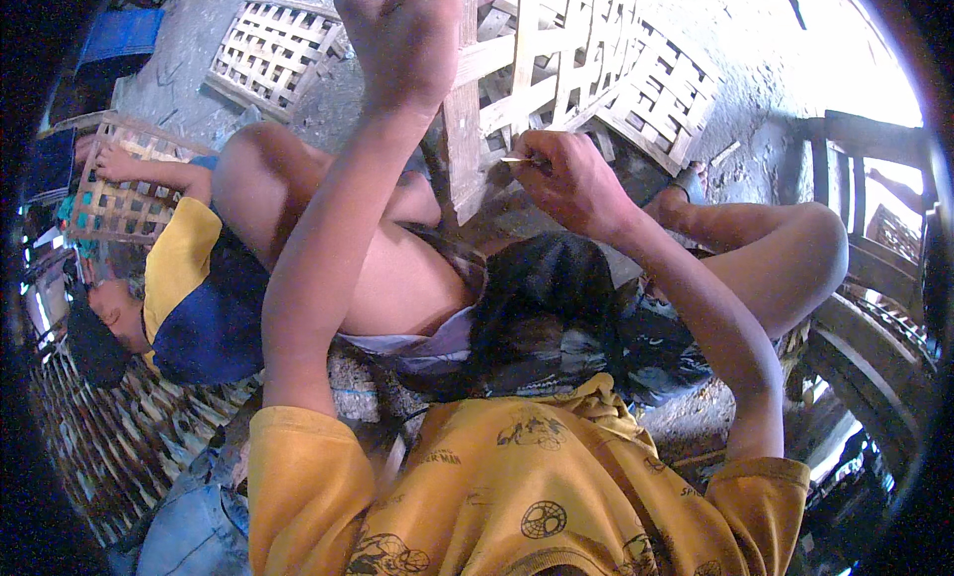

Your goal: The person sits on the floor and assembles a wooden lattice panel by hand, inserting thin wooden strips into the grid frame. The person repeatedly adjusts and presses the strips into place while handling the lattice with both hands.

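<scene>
Between my knees a woven lattice panel (519, 54) of pale flat strips in a wooden frame stands tilted up. My left hand (402, 39) is closed over the frame's left side bar near the top of the view; most of its fingers are hidden, with a bit of one showing behind the bar. Just right of the bar's lower end, my right hand (571, 178) is closed. A thin pale sliver (511, 160) pokes out of its pinched fingers, apart from the panel; its exact kind cannot be made out.
More woven panels lie on the floor: one at upper left (273, 54), one at right (658, 97). At my left another person (204, 288) in a yellow and navy shirt holds a similar panel (129, 183). Wooden frames (874, 193) stand at the right.
</scene>
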Action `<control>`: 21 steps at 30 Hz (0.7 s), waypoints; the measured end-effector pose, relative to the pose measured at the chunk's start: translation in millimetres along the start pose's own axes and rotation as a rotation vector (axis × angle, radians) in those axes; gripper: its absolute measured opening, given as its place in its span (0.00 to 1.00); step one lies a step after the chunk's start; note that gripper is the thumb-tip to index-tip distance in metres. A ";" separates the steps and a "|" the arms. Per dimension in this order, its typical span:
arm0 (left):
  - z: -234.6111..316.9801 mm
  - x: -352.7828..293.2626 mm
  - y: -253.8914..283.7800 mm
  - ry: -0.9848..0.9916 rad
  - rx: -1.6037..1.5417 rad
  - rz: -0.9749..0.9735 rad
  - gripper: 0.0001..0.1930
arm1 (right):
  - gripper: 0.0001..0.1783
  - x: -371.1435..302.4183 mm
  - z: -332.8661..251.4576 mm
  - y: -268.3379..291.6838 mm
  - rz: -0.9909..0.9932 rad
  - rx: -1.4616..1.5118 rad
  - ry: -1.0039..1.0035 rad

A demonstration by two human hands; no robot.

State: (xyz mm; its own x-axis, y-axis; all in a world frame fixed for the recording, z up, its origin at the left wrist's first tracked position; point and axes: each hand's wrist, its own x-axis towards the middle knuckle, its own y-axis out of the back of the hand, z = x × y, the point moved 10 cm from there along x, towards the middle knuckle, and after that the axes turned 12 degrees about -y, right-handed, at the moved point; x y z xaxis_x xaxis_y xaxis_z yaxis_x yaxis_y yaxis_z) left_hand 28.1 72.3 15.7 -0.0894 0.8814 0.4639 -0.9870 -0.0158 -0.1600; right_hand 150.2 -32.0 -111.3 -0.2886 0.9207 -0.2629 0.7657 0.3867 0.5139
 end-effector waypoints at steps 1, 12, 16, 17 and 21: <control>1.1 -0.9 -1.4 0.033 -0.001 0.008 0.14 | 0.11 -0.8 -2.6 2.5 -0.018 0.000 0.020; 2.9 2.4 7.0 -0.010 0.090 0.003 0.15 | 0.15 -13.0 -21.0 32.8 -0.015 -0.243 0.245; 3.6 2.0 3.4 0.069 0.074 0.042 0.15 | 0.15 -14.6 -23.3 27.6 0.022 -0.288 0.353; 3.2 1.3 4.6 0.083 0.077 0.052 0.15 | 0.13 -15.3 -25.4 26.6 0.038 -0.283 0.352; 1.3 5.2 10.9 0.002 0.107 0.018 0.14 | 0.14 -16.8 -29.7 23.8 0.033 -0.330 0.373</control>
State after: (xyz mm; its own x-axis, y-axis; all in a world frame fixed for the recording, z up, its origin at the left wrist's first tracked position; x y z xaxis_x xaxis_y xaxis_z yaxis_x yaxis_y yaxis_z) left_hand 16.6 76.1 17.5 -0.1073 0.8816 0.4597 -0.9939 -0.0823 -0.0740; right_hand 156.2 -36.6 -70.4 -0.4989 0.8658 0.0370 0.5728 0.2975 0.7638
